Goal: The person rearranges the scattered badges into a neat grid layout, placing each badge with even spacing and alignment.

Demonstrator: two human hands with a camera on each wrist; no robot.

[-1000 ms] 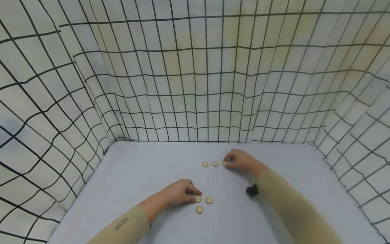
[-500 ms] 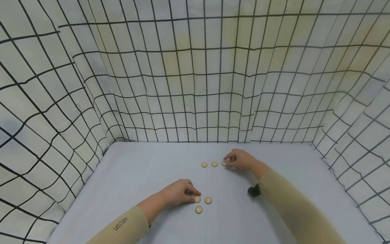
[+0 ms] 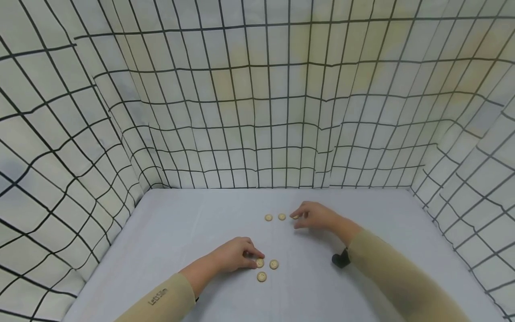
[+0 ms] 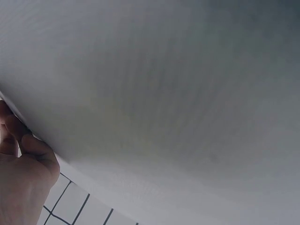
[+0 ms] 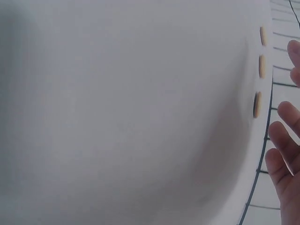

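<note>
In the head view, several round wooden buttons lie on the white table. Three sit in a row toward the back: a left button [image 3: 268, 218], a middle button [image 3: 282, 217], and a right one mostly hidden by fingers. My right hand [image 3: 319, 218] hovers at that right button [image 5: 257, 104], thumb and fingers spread, apart from it in the right wrist view. Nearer, my left hand [image 3: 234, 256] pinches a button [image 3: 259, 263] by its edge between thumb and index finger. Beside it lie another button [image 3: 274, 264] and a lower one [image 3: 261, 277]. The left wrist view shows only the hand, no button.
A white cloth wall with a black grid [image 3: 257, 134] encloses the table [image 3: 193, 223] at the back and both sides. A black wrist-worn device [image 3: 341, 258] sticks out from under the right sleeve.
My right hand has spread its thumb and fingers, let go of the right button of the back row and drawn slightly back. The left hand keeps its grip in place.
</note>
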